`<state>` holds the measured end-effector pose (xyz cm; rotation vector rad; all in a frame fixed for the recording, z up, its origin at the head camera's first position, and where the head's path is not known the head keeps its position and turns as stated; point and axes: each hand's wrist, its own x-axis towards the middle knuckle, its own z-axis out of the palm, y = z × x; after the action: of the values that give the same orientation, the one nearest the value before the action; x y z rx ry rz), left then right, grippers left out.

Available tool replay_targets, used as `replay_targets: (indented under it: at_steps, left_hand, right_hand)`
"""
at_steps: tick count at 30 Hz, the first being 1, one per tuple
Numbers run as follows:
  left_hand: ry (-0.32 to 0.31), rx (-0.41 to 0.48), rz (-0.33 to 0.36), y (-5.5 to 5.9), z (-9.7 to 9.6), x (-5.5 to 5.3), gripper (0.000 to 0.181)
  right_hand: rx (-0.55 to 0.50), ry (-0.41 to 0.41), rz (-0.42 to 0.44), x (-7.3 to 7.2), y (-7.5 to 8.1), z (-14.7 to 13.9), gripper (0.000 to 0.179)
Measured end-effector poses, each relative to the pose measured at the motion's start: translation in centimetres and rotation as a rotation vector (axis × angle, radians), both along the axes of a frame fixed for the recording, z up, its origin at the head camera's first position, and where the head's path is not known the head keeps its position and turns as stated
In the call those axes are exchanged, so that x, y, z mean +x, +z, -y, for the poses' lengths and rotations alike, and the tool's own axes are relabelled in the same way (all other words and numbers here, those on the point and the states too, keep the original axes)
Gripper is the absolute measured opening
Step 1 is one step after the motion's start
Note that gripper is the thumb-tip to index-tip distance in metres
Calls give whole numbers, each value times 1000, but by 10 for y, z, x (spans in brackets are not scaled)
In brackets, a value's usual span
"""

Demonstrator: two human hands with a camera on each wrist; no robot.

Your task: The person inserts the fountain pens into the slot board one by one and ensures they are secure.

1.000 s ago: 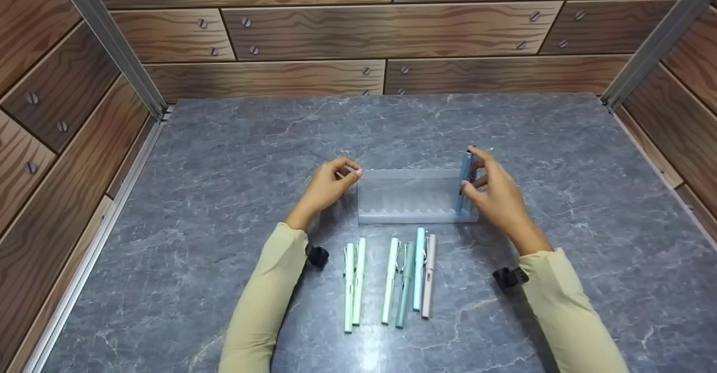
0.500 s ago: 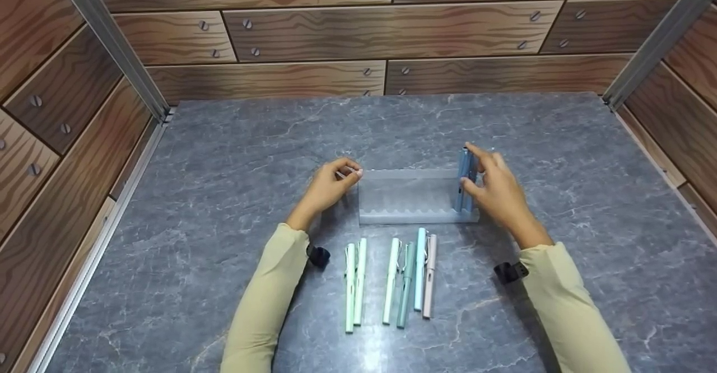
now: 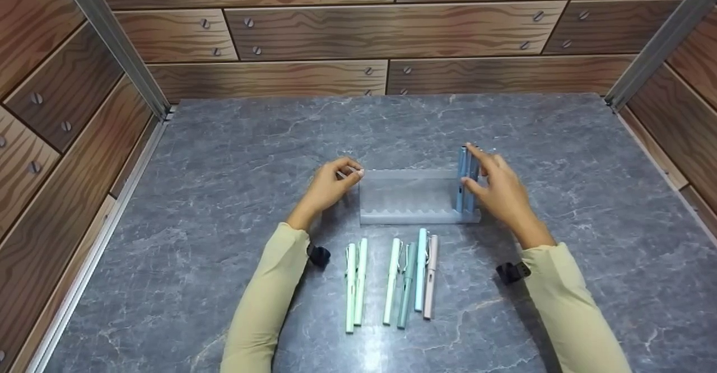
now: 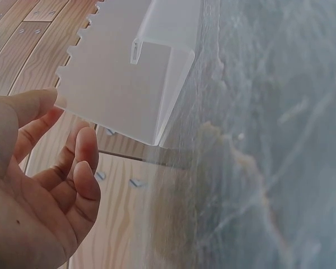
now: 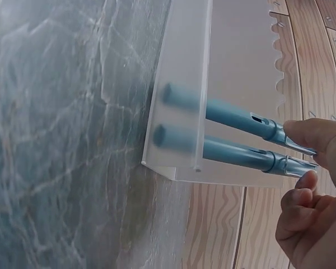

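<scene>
A clear pen rack with a notched upper edge stands on the table. My left hand pinches its upper left corner between thumb and finger; the other fingers curl loosely below, as the left wrist view shows. Two blue pens stand side by side at the rack's right end, their lower ends behind the front lip. On the left one of these, a blue pen, my right hand has its thumb at the cap and index fingertip at the top. The other blue pen lies near the curled fingers.
In front of the rack lie two light green pens, a paler green pen, a teal pen, a light blue pen and a brownish-pink pen. Wood-patterned walls surround the marbled table.
The left blue pen has shifted slightly left and straightened, so both blue pens now show separately. The right hand's fingers have moved slightly; the left hand has stayed at the rack's corner.
</scene>
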<state>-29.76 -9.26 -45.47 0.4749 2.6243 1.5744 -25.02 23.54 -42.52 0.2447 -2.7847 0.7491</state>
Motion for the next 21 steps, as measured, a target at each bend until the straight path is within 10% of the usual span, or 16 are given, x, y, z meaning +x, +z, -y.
replay_targets:
  at_steps: [11, 21]
  left_hand:
    - [-9, 19, -1, -1, -1, -1, 20]
    - [-10, 18, 0, 0, 0, -1, 19]
  right_hand:
    - [-51, 17, -82, 11, 4, 0, 70]
    - [-91, 54, 32, 31, 6, 4, 74]
